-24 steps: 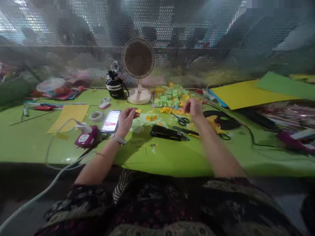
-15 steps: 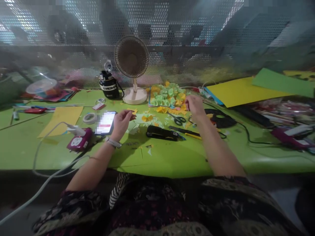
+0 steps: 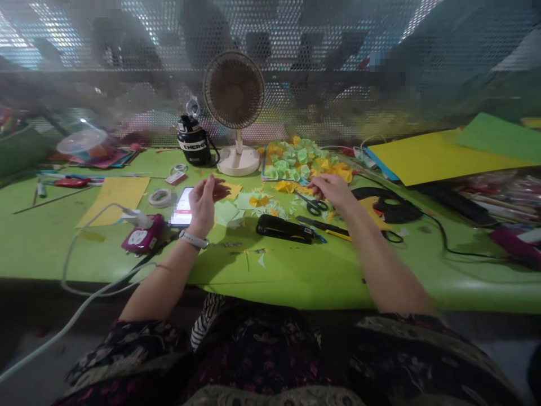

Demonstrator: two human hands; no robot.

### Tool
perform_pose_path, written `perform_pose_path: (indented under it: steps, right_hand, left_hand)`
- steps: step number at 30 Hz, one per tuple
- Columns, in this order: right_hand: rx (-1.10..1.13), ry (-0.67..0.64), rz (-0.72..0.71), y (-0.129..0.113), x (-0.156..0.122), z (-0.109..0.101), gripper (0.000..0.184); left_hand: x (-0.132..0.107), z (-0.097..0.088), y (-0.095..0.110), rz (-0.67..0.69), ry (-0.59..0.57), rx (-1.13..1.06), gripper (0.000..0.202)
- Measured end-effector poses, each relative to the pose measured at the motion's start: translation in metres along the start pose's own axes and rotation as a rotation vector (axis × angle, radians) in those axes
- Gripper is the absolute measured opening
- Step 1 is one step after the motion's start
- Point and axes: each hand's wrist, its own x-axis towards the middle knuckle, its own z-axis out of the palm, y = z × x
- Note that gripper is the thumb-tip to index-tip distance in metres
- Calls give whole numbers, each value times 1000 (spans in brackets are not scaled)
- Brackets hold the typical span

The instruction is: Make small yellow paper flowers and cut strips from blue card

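Note:
My left hand point(image 3: 203, 203) is raised a little above the green table point(image 3: 296, 270), palm turned up, fingers loosely curled and apart, with nothing in it. It hovers beside a phone point(image 3: 182, 206) and some light green folded paper point(image 3: 228, 213). My right hand point(image 3: 333, 189) reaches forward, its fingertips drawn together at the yellow paper pieces point(image 3: 289, 187) in front of a heap of green and yellow paper flowers point(image 3: 302, 158). Whether it holds a piece is too small to tell. Black scissors point(image 3: 313, 206) lie just under that hand.
A black stapler point(image 3: 284, 228) lies between my arms. A small fan point(image 3: 234, 107) and a black jug point(image 3: 193, 145) stand behind. A pink device point(image 3: 142, 238) with a white cable, a tape roll point(image 3: 160, 197) and a yellow sheet point(image 3: 116, 197) lie left. Black cord point(image 3: 389, 208) and large coloured sheets point(image 3: 435, 158) lie right.
My left hand lifted off the table and turned palm up. My right hand dropped from above the flower heap to the yellow pieces near the scissors. The view shifted slightly.

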Motion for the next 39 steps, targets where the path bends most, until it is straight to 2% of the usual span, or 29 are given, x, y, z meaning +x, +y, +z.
perform_pose_path:
  steps: [3, 8, 11, 17, 18, 20, 23, 25, 26, 28, 30, 32, 34, 37, 39]
  right_hand:
    - [-25, -27, 3, 1, -2, 1, 26]
    - [-57, -91, 1, -3, -7, 1, 25]
    - [-80, -136, 7, -4, -12, 2, 26]
    - [-117, -247, -55, 1, -18, 6, 31]
    - [-124, -265, -64, 2, -19, 6, 33]
    - [-130, -298, -76, 3, -20, 6, 37]
    - [-127, -303, -88, 0, -22, 3, 34]
    - [-143, -246, -92, -4, -24, -4, 28]
    - [-173, -207, -102, -6, -26, -9, 25]
    - [-293, -149, -138, -10, -30, -23, 21]
    - [-456, -181, -162, -13, -34, -38, 17]
    - [-581, -260, -146, -13, -36, -50, 16]
    - [-668, -268, -116, -10, -33, -54, 17]
    - [-865, -192, -55, 1, -23, -43, 19]
    - [-1018, -216, 13, 8, -15, -29, 22]
  left_hand:
    - [4, -2, 3, 30, 72, -29, 40]
    - [10, -6, 4, 75, 85, -24, 38]
    - [14, -9, 3, 78, 58, 127, 34]
    - [16, -23, -5, 7, -293, 1075, 30]
    - [16, -25, -7, -1, -350, 1162, 29]
    - [17, -27, -9, 0, -444, 1197, 23]
    - [18, -26, -7, 47, -445, 974, 18]
    - [17, -23, 0, 55, -384, 692, 20]
    - [15, -21, 5, 18, -364, 529, 21]
    - [10, -16, 14, -166, -362, 221, 23]
    - [5, -13, 23, -392, -394, 13, 23]
    - [1, -11, 28, -531, -433, -102, 21]
    - [-2, -10, 29, -600, -457, -152, 20]
    - [-5, -7, 27, -668, -480, -161, 20]
    - [-8, -5, 24, -712, -508, -170, 20]
